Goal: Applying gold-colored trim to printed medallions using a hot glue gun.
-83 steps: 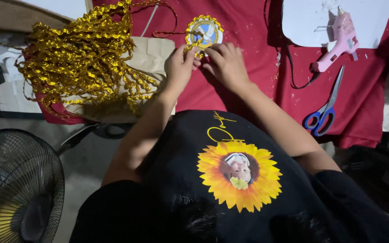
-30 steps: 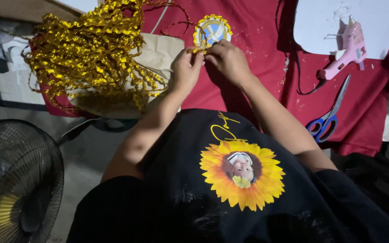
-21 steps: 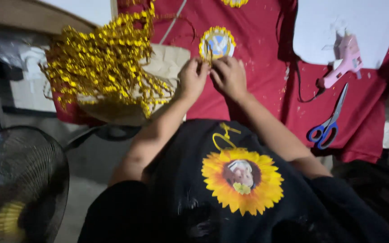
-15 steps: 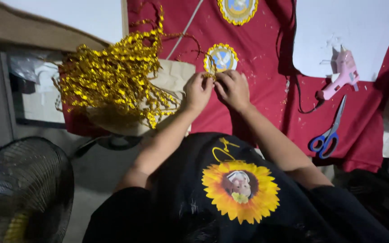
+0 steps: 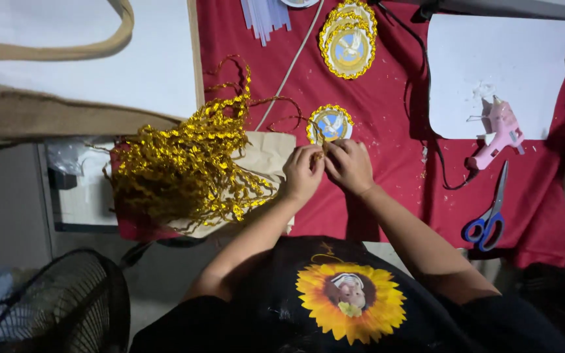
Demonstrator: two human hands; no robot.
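Camera's tilted up since half a second ago, so a second gold-edged oval medallion [image 5: 348,39] now shows fully at the top of the red tablecloth [image 5: 387,196]. Both hands stayed put: left hand [image 5: 303,174] and right hand [image 5: 349,167] pinch a bit of gold trim together, just below the small round gold-trimmed medallion [image 5: 329,123]. Tangled gold ribbon pile [image 5: 184,170] sits left; pink glue gun [image 5: 499,131] and blue-handled scissors [image 5: 490,212] right.

Glossy gold foil trim [image 5: 188,171], matt red cloth [image 5: 387,176]
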